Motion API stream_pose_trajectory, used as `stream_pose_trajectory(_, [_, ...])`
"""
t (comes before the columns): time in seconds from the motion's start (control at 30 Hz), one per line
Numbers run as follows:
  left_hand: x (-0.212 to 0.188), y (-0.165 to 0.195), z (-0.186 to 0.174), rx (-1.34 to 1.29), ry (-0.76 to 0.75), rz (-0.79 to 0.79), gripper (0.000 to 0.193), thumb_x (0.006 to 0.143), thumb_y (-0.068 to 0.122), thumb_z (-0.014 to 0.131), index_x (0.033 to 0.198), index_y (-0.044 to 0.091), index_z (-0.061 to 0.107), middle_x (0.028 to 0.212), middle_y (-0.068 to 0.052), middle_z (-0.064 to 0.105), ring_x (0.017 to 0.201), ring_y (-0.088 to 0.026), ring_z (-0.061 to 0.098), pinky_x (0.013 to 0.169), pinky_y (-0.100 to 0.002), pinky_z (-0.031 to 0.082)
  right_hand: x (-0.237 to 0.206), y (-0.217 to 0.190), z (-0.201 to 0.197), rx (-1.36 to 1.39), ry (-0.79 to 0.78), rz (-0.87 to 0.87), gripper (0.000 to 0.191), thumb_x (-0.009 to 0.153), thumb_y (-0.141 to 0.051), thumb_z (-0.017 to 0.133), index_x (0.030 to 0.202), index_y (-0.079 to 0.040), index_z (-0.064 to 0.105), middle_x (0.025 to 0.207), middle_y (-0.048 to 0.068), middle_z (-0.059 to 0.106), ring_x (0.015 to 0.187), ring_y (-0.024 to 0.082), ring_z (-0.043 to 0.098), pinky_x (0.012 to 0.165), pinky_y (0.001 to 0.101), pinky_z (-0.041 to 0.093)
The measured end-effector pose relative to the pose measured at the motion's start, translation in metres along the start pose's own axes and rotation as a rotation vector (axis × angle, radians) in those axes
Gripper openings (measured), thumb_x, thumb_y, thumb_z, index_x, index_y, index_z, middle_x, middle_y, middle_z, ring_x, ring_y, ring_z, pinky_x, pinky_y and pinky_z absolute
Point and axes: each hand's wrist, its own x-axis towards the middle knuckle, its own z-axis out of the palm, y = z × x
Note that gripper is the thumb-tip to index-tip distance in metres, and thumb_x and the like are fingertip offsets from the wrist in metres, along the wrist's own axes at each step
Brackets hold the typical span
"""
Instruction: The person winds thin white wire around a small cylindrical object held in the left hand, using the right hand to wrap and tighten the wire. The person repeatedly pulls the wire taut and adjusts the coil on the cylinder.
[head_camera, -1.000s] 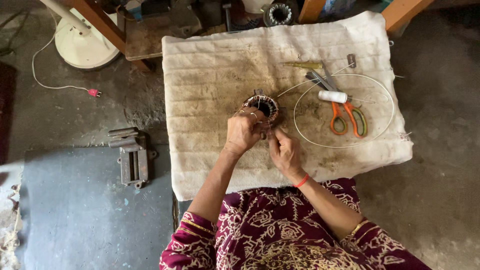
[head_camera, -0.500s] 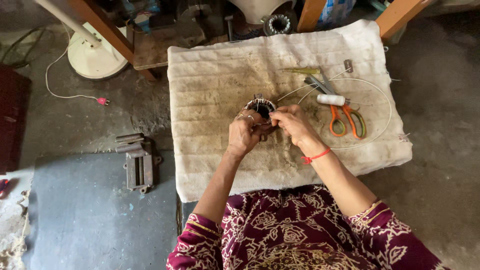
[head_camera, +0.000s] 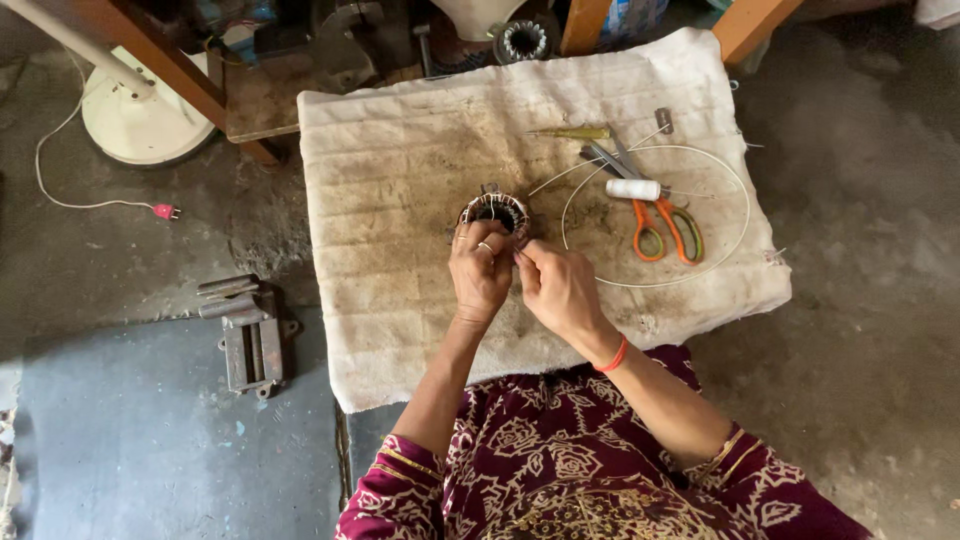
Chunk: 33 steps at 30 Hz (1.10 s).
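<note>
A small round motor stator with copper windings (head_camera: 495, 211) sits on a dirty white quilted cloth (head_camera: 400, 200). My left hand (head_camera: 480, 268) grips the stator's near side, a ring on one finger. My right hand (head_camera: 557, 288) is pinched right beside the left, fingertips meeting at the stator's near edge; what it pinches is too small to tell. A long white string (head_camera: 700, 270) loops across the cloth to the right of the stator and leads toward my hands.
Orange-handled scissors (head_camera: 668, 225), a white thread spool (head_camera: 633, 189), a yellow-handled tool (head_camera: 572, 132) and metal pliers (head_camera: 610, 158) lie at the cloth's right. A metal vise (head_camera: 245, 333) rests on the floor left. A fan base (head_camera: 140, 115) and a plug (head_camera: 163, 211) lie far left. Another stator (head_camera: 524, 40) sits behind.
My right hand went up beside the stator half a second ago and has now drawn back toward me, pinched close against my left hand. The view shifted slightly.
</note>
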Motion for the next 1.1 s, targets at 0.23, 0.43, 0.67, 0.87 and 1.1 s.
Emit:
stream_pose_trajectory(0.23, [0.002, -0.002, 0.0, -0.007, -0.025, -0.045, 0.01, 0.077, 0.01, 0.078, 0.081, 0.009, 0.069, 0.083, -0.006, 0.065, 0.084, -0.03, 0.065, 0.096, -0.046, 0.046, -0.023, -0.029, 0.0, 0.047, 0.171, -0.109, 0.011, 0.098, -0.011, 0.065, 0.097, -0.001, 0.068, 0.111, 0.02, 0.065, 0.085, 0.03, 0.066, 0.077, 0.0423, 0.053])
stream_pose_trajectory(0.43, [0.004, -0.002, 0.001, -0.016, -0.024, -0.063, 0.011, 0.079, 0.01, 0.079, 0.078, 0.009, 0.068, 0.08, -0.006, 0.064, 0.08, -0.03, 0.064, 0.098, -0.045, 0.047, -0.057, 0.007, 0.01, 0.012, 0.354, -0.303, 0.009, 0.095, -0.012, 0.064, 0.09, -0.005, 0.069, 0.125, 0.015, 0.058, 0.109, 0.034, 0.059, 0.098, 0.0488, 0.049])
stream_pose_trajectory(0.67, [0.006, -0.009, 0.005, 0.001, -0.026, -0.092, 0.018, 0.079, 0.013, 0.082, 0.072, 0.009, 0.066, 0.075, -0.006, 0.062, 0.073, -0.03, 0.062, 0.097, -0.045, 0.048, -0.027, 0.136, -0.004, 0.394, 0.03, 0.239, 0.01, 0.1, -0.008, 0.067, 0.095, -0.002, 0.073, 0.087, 0.005, 0.068, 0.062, 0.009, 0.048, 0.053, 0.0255, 0.036])
stream_pose_trajectory(0.87, [0.007, -0.007, 0.003, 0.022, -0.052, -0.138, 0.013, 0.079, 0.013, 0.08, 0.074, 0.009, 0.068, 0.076, -0.005, 0.063, 0.071, -0.028, 0.062, 0.1, -0.043, 0.047, -0.025, 0.154, -0.012, 0.217, 0.019, 0.217, 0.006, 0.098, -0.002, 0.069, 0.095, -0.001, 0.074, 0.076, 0.006, 0.069, 0.06, 0.009, 0.053, 0.053, 0.0268, 0.039])
stream_pose_trajectory(1.1, [0.01, -0.002, 0.0, -0.013, -0.041, -0.149, 0.022, 0.078, 0.021, 0.085, 0.074, 0.008, 0.068, 0.076, -0.007, 0.063, 0.076, -0.032, 0.062, 0.085, -0.043, 0.048, -0.038, 0.1, 0.018, 0.106, -0.102, 0.033, 0.009, 0.089, -0.003, 0.071, 0.097, -0.002, 0.074, 0.085, 0.012, 0.074, 0.069, 0.021, 0.069, 0.062, 0.0344, 0.053])
